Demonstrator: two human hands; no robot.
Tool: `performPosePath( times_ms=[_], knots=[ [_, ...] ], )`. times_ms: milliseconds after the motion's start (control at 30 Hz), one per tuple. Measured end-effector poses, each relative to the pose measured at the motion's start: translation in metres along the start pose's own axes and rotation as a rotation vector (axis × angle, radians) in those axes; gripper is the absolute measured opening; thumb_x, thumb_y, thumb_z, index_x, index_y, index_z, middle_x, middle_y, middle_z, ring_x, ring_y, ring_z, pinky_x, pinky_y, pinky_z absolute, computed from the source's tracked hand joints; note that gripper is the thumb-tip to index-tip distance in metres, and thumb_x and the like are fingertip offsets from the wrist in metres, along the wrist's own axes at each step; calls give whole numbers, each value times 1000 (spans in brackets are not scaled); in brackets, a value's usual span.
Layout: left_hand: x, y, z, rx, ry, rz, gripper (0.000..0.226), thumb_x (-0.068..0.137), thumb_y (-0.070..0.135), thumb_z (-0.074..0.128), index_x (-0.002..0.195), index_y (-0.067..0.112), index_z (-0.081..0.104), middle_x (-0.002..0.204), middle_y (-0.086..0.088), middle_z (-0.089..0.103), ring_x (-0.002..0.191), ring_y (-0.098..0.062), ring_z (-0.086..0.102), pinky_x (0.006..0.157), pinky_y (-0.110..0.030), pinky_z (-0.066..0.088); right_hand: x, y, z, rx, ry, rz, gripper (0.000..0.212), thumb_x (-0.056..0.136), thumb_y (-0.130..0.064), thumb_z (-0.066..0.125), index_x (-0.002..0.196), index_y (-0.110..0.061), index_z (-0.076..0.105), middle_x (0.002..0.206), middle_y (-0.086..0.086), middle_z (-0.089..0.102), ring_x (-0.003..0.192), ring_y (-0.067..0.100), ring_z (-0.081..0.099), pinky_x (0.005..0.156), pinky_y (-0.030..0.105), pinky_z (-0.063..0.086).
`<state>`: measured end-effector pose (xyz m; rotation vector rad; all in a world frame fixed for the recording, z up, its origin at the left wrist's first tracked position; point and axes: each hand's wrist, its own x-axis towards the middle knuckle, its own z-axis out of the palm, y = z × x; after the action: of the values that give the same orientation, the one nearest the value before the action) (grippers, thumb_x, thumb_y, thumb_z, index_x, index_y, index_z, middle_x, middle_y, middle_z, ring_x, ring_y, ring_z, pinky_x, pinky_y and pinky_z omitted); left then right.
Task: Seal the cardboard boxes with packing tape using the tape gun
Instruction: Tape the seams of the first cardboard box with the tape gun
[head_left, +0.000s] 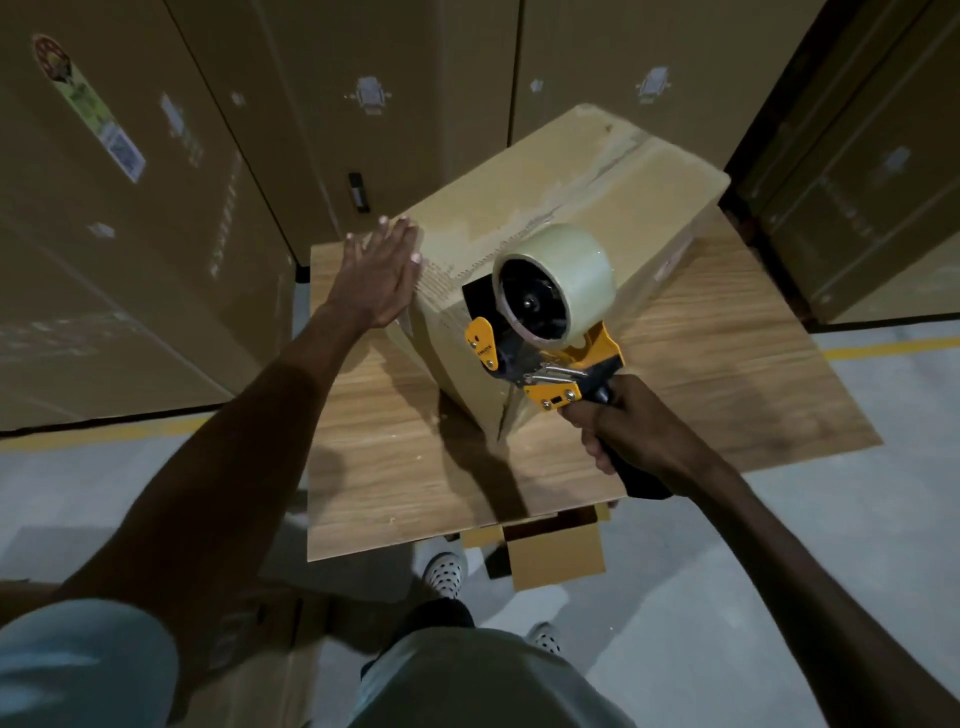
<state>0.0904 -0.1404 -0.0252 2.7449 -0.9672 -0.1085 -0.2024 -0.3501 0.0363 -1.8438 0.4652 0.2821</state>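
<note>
So the cardboard box (561, 228) sat on the wooden board (727, 364) right between your hands, w/ its long axis running away from you and off to your right, toward the far stacks. Your left hand (376, 278) was flat, fingers straight, pressed against the box's left side near the top corner, basically bracing it. Your right hand (631, 426) was wrapped round the handle of the tape gun (545, 332), and the gun's nose was up against the near end face of the box, just in front of that hand. The taped top seam ran along that same long axis, so imo the right hand was the one lined up for the run, straight ahead from the near end. Can't tell if any tape had actually stuck down at the nose tho.
</note>
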Motion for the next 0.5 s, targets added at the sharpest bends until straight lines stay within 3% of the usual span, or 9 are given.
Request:
performPosePath(
  times_ms=[200,367,500],
  knots=[
    [-16,37,6,-17,-47,4,58,110,39,17,162,14,7,169,-5,-3,155,-26,-8,122,-54,-2,4,0,0,-24,-22,-9,11,97,-17,60,89,-8,58,57,6,56,49,18,51,48,29,43],
    [-20,40,12,-77,-25,26,63,106,44,11,162,14,10,169,-5,2,155,-28,-5,122,-55,1,-6,6,-2,-3,-2,-17,13,96,-14,60,85,-8,56,58,6,52,50,17,47,47,30,41],
    [-20,41,10,-56,-11,3,58,110,40,17,162,13,11,169,-5,3,156,-27,-3,123,-55,2,-28,27,-12,-48,-4,6,12,98,-15,60,86,-12,61,56,3,51,49,14,47,47,29,40]
  ],
)
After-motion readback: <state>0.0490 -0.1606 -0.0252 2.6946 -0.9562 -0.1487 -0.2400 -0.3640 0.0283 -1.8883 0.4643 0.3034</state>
